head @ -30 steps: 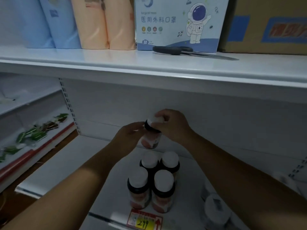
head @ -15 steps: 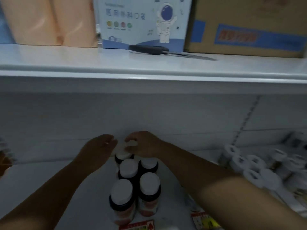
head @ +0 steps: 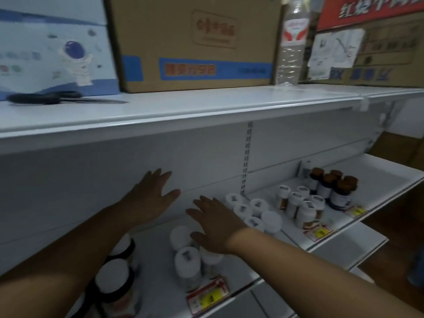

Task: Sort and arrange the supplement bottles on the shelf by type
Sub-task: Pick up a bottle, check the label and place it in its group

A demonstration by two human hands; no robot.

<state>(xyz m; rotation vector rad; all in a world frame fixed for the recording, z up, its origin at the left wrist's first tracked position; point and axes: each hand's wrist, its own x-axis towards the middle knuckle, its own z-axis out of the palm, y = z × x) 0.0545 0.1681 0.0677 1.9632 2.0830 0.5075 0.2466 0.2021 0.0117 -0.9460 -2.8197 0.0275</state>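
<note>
Both of my hands hover under the upper shelf, fingers spread and holding nothing. My left hand (head: 150, 198) is raised near the back panel. My right hand (head: 214, 222) is just above a group of white-capped bottles (head: 187, 263). Dark-collared bottles with white caps (head: 114, 275) stand under my left forearm, partly hidden. Further right sit a cluster of white bottles (head: 254, 212), several white-capped bottles with labelled lids (head: 302, 204), and brown-capped amber bottles (head: 332, 187). The white shelf (head: 358, 228) carries them all.
On the upper shelf (head: 206, 104) lie black scissors (head: 46, 98), a blue-white astronaut box (head: 52, 49), a cardboard carton (head: 195, 42) and a plastic water bottle (head: 291, 40). Yellow price tags (head: 208, 294) line the shelf's front edge. A slotted upright (head: 247, 157) divides the back panel.
A second ago both hands held a dark-collared bottle, then set it behind its group. Now both hands are empty and spread, and my view has swung right toward the other bottle groups.
</note>
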